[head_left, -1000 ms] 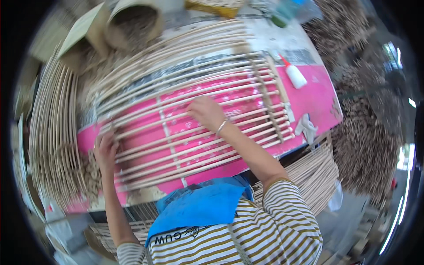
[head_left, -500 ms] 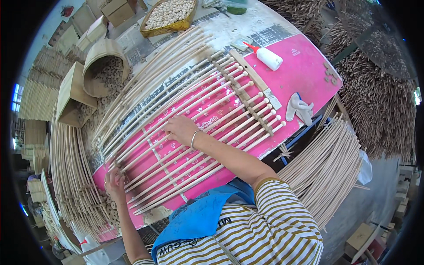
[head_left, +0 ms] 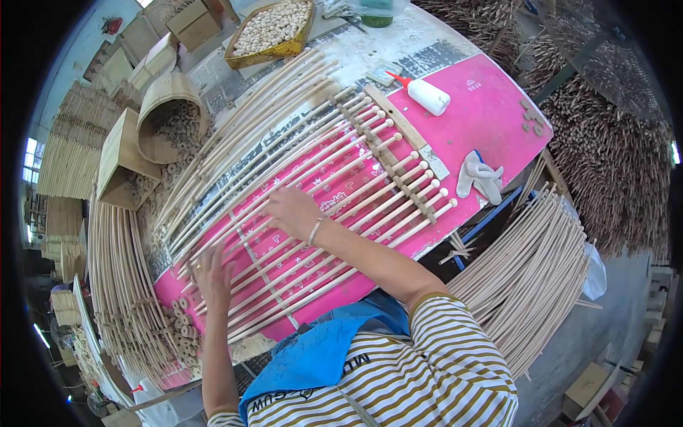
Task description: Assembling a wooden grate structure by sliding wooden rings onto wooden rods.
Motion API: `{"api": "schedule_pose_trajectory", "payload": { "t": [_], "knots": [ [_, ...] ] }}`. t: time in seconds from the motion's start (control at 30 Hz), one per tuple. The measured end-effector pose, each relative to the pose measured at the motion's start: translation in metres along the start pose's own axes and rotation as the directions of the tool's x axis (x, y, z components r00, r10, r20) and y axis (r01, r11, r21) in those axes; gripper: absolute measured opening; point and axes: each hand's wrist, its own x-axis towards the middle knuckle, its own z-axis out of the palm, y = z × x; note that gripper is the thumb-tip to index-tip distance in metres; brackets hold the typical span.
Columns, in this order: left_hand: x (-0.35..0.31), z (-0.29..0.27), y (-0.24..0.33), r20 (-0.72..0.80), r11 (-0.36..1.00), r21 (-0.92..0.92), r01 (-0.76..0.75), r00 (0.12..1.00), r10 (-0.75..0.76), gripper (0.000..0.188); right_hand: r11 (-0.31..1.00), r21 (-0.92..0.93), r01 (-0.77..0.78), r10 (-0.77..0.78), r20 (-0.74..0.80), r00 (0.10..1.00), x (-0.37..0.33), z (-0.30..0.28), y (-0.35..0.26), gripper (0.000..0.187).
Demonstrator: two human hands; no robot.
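Long pale wooden rods (head_left: 341,218) lie side by side on a pink patterned board (head_left: 462,107). Many carry a round wooden bead at their far right end. A notched wooden rack (head_left: 390,162) crosses under the rods near those beads. Over the middle of the row, my right hand (head_left: 292,211) has its fingers closed around a rod, with the fingertips slightly blurred. My left hand (head_left: 213,277) hovers at the rods' near left ends, its fingers spread and smeared by motion; nothing shows in it. Small wooden rings (head_left: 183,329) are heaped just left of it.
Behind the rods stands a yellow tray (head_left: 269,58) of round beads. A wooden tub (head_left: 171,117) and box (head_left: 128,160) of rings lie tipped at the left. A white glue bottle (head_left: 427,97) and a glove (head_left: 480,178) rest at the right. Bundled rods (head_left: 526,270) stand beside the table.
My left hand has moved right and up from the rods' left ends, and its fingers have spread. My right hand stays about where it was. The view has shifted slightly.
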Motion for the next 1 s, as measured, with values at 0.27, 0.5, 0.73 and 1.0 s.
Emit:
{"api": "schedule_pose_trajectory", "payload": {
  "t": [0.27, 0.5, 0.73, 1.0],
  "knots": [
    [0.025, 0.028, 0.018, -0.017, 0.954, -0.299, -0.038, 0.999, 0.035, 0.039, 0.933, -0.229, -0.279, 0.229, -0.224, 0.947, -0.063, -0.183, 0.107, 0.026],
    [0.025, 0.035, 0.021, -0.057, 0.905, -0.424, -0.030, 0.998, 0.007, 0.032, 0.907, -0.383, -0.178, 0.199, 0.015, 0.980, -0.074, -0.190, 0.134, 0.031],
    [0.031, 0.029, 0.019, -0.042, 0.882, -0.471, -0.017, 0.999, -0.003, 0.032, 0.931, -0.361, -0.048, 0.084, 0.083, 0.993, -0.069, -0.193, 0.148, 0.025],
    [0.040, 0.026, 0.004, 0.198, 0.849, -0.527, 0.024, 0.976, 0.096, 0.030, 0.959, -0.281, -0.015, 0.045, 0.099, 0.994, -0.067, -0.193, 0.154, 0.027]
  ]
}}
